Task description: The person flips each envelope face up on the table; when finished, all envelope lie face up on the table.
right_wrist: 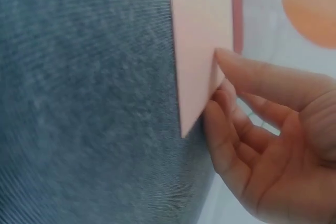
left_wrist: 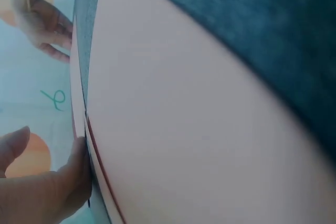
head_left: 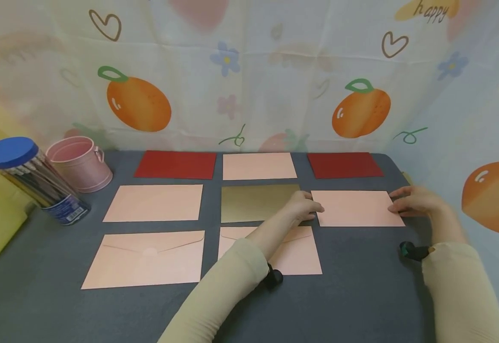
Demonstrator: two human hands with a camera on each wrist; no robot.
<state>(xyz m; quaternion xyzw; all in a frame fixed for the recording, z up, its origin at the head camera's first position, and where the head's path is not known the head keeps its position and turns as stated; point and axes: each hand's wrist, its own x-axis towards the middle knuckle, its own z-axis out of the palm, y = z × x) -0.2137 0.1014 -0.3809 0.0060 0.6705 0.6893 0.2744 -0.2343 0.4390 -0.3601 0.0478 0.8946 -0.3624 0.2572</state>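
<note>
A plain pale pink envelope [head_left: 356,208] lies at the right of the middle row, its long sides running left to right. My right hand [head_left: 418,200] pinches its right edge; in the right wrist view the thumb [right_wrist: 262,74] presses on top near the corner, with fingers underneath. At the left edge my left hand [head_left: 303,206] holds the paper with its fingertips. In the left wrist view that hand [left_wrist: 47,187] is partly cut off, and a nearer pink envelope [left_wrist: 173,103] fills much of the picture. Under my left forearm, a flapped pink envelope [head_left: 296,252] is partly hidden.
Beside my left hand lies an olive-gold envelope [head_left: 249,204]. Others are a pink one [head_left: 153,204], a flapped pink one [head_left: 146,262], and a back row of red [head_left: 174,165], pink [head_left: 258,166] and red [head_left: 345,165]. A blue-lidded jar [head_left: 35,181] and pink bucket [head_left: 80,164] stand left.
</note>
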